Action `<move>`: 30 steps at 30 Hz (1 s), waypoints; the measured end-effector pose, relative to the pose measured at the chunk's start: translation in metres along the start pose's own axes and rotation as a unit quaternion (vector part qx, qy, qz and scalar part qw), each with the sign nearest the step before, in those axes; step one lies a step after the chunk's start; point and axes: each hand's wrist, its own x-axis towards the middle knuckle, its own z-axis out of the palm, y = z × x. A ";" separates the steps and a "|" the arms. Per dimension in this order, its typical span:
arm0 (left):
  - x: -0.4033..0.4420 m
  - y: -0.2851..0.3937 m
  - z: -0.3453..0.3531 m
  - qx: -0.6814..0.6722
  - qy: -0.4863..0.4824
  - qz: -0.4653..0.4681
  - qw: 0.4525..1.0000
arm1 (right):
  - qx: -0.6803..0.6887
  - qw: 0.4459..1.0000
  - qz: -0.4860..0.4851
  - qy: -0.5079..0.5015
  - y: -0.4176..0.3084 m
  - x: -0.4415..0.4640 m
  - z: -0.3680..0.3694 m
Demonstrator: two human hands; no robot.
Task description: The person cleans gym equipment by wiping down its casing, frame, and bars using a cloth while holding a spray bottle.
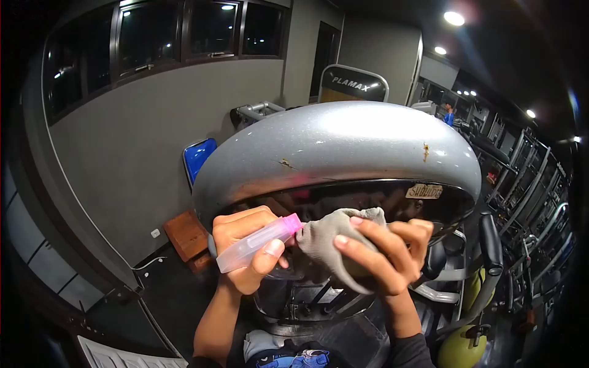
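My left hand (248, 236) is closed around a small translucent spray bottle (254, 246) with a pink top, tilted so the top points up and right. A bunched grey cloth (334, 242) is gripped in my right hand (389, 248), its left edge by the pink top; whether they touch I cannot tell. Behind both hands curves the silver frame (350, 132) of a gym machine, with a glossy black panel (362, 197) beneath it. A label reading "SHOULDER" (424, 191) sits on that panel. Two brownish chipped marks show on the silver surface.
A wooden box (186, 236) and a blue seat (199, 158) stand to the left. Behind is a machine with a "PLAMAX" board (351, 83). Padded handles (491, 244) and a yellow-green ball (463, 348) are at the right. Farther back, a person in blue (449, 115) is visible.
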 end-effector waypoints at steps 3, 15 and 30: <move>-0.003 0.001 -0.003 0.000 -0.002 -0.013 1.000 | -0.027 0.997 0.038 0.064 0.009 0.004 -0.005; 0.010 0.018 -0.014 -0.046 -0.017 -0.078 0.996 | -0.034 0.997 0.051 0.053 0.001 0.038 -0.013; 0.033 0.016 -0.067 -0.104 -0.102 -0.109 0.983 | -0.112 0.974 0.188 0.064 -0.028 0.074 -0.013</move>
